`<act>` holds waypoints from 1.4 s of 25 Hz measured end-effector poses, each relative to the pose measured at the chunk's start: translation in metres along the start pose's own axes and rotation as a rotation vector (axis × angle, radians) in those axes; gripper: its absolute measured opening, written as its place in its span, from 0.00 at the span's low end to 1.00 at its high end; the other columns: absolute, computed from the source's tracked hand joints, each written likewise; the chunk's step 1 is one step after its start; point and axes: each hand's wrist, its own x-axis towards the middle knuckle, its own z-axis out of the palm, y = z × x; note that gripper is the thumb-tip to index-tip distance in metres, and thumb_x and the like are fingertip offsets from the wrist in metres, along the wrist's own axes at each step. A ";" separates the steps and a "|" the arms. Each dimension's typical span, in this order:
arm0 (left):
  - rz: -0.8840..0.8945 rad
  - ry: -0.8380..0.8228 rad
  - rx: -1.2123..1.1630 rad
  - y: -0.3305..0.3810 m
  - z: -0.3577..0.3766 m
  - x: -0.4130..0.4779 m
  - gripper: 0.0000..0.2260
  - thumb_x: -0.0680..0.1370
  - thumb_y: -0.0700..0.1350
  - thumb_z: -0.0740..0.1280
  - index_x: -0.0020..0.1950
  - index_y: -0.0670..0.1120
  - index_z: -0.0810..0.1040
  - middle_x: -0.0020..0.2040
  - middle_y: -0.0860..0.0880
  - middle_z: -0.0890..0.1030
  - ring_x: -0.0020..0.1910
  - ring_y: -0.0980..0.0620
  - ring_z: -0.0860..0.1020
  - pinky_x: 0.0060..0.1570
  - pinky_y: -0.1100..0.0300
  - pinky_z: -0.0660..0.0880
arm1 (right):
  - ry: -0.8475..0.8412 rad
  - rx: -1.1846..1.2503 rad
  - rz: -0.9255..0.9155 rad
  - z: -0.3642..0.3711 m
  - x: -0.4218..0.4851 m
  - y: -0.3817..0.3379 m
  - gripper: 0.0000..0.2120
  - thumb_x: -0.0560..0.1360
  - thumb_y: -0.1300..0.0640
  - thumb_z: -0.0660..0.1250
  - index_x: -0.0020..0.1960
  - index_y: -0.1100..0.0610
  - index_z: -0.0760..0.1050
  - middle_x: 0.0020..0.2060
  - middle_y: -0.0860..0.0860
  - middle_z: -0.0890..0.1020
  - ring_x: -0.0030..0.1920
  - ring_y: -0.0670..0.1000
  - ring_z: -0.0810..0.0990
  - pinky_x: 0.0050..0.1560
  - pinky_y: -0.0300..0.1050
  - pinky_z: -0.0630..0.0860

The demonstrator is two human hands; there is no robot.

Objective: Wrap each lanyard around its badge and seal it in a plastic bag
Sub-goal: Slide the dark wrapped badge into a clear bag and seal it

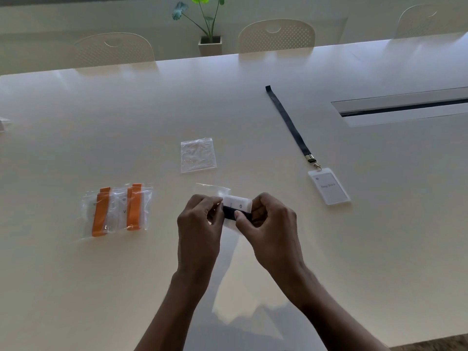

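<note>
**Easing the wrapped badge into its bag**

At far left, flat on the table (76,148) and already sealed: two bagged orange lanyards (117,210). Next, the left hand (200,224), fingers curled, pinching the edge of a clear bag (212,190). Keep that mouth spread, thumb and fingers on opposite walls. Between the hands, held just above the table: the wrapped badge (238,206), dark strap wound round its middle. Then the right hand (268,224), gripping the badge with its thumb pressed on the strap. Leave the thumb there so no turn slips loose, feed a short edge in first, then run the seal from one end to the other. Cannot tell how far inside the badge sits.

Beyond the hands, a spare empty bag (198,155). To the right, untouched: a dark lanyard (288,125) stretched straight, clipped to a loose badge (329,188).

Pale, glossy tabletop, likely slippery under plastic; a long cable slot (405,107) at far right. Across it, pale perforated chairs (114,49) and a potted plant (207,21).
</note>
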 end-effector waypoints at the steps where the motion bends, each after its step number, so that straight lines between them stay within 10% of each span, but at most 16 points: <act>1: 0.007 -0.016 -0.004 0.001 0.000 -0.001 0.08 0.78 0.37 0.75 0.56 0.41 0.87 0.48 0.50 0.84 0.42 0.57 0.82 0.46 0.74 0.77 | 0.020 0.019 0.015 0.000 0.001 0.002 0.12 0.73 0.55 0.78 0.40 0.53 0.74 0.31 0.47 0.81 0.31 0.47 0.80 0.31 0.42 0.78; 5: 0.017 -0.057 -0.031 0.009 -0.002 -0.005 0.07 0.78 0.37 0.75 0.56 0.43 0.87 0.48 0.52 0.83 0.43 0.60 0.82 0.44 0.71 0.78 | 0.060 0.104 0.045 0.000 0.000 0.005 0.15 0.73 0.55 0.80 0.51 0.48 0.74 0.28 0.44 0.80 0.33 0.42 0.82 0.32 0.28 0.72; 12: 0.019 -0.063 -0.037 0.021 -0.003 -0.003 0.07 0.78 0.37 0.75 0.56 0.43 0.87 0.50 0.52 0.85 0.44 0.58 0.83 0.48 0.73 0.78 | 0.005 0.183 0.085 0.007 -0.004 0.009 0.15 0.75 0.54 0.79 0.55 0.48 0.75 0.34 0.46 0.84 0.37 0.43 0.86 0.38 0.40 0.82; 26: -0.039 -0.084 -0.102 0.023 0.001 -0.010 0.07 0.79 0.38 0.75 0.54 0.47 0.88 0.49 0.55 0.85 0.47 0.59 0.84 0.49 0.64 0.81 | -0.015 0.212 0.130 0.011 -0.004 0.017 0.08 0.77 0.58 0.76 0.43 0.55 0.77 0.37 0.48 0.86 0.38 0.40 0.87 0.36 0.33 0.79; 35: -0.198 0.021 -0.270 0.019 -0.006 -0.001 0.07 0.79 0.41 0.75 0.48 0.55 0.86 0.40 0.58 0.86 0.37 0.61 0.86 0.39 0.69 0.81 | -0.143 -0.025 -0.193 0.013 -0.013 0.014 0.08 0.81 0.56 0.71 0.60 0.51 0.82 0.52 0.44 0.86 0.54 0.44 0.82 0.56 0.45 0.80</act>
